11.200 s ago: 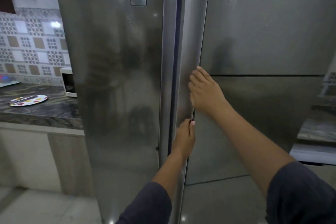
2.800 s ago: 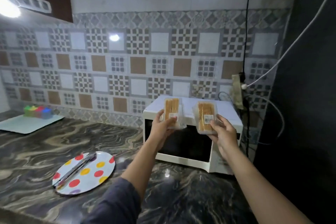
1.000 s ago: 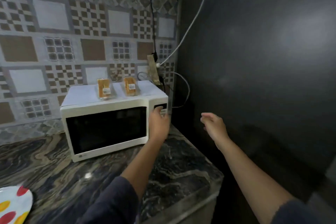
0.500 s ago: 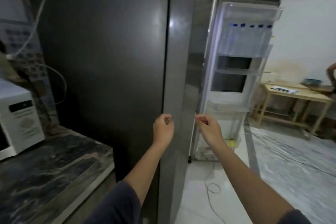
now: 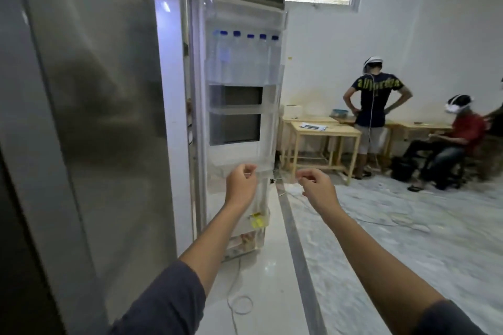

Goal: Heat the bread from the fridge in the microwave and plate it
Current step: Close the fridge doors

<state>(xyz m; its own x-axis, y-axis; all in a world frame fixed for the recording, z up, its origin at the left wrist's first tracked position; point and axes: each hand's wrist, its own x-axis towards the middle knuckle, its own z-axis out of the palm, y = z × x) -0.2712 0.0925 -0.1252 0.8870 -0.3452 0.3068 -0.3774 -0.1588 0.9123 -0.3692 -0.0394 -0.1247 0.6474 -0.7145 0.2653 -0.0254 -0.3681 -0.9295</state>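
Observation:
The steel fridge fills the left side, and its right door stands swung open, showing door shelves. My left hand is raised in front of the open door's lower shelf, fingers loosely curled with nothing in them. My right hand hangs to the right of the door's edge, also curled and holding nothing. Neither hand touches the door. The bread, the microwave and the plate are out of view.
Several blue-capped water bottles stand in the door's upper shelf. A white cable loops on the floor below the door. Wooden tables stand at the back right, with a standing person and a seated person beside them.
My view has swung right, away from the microwave and the bread packets on it, to the open fridge door. Both hands have risen slightly and stay curled and bare.

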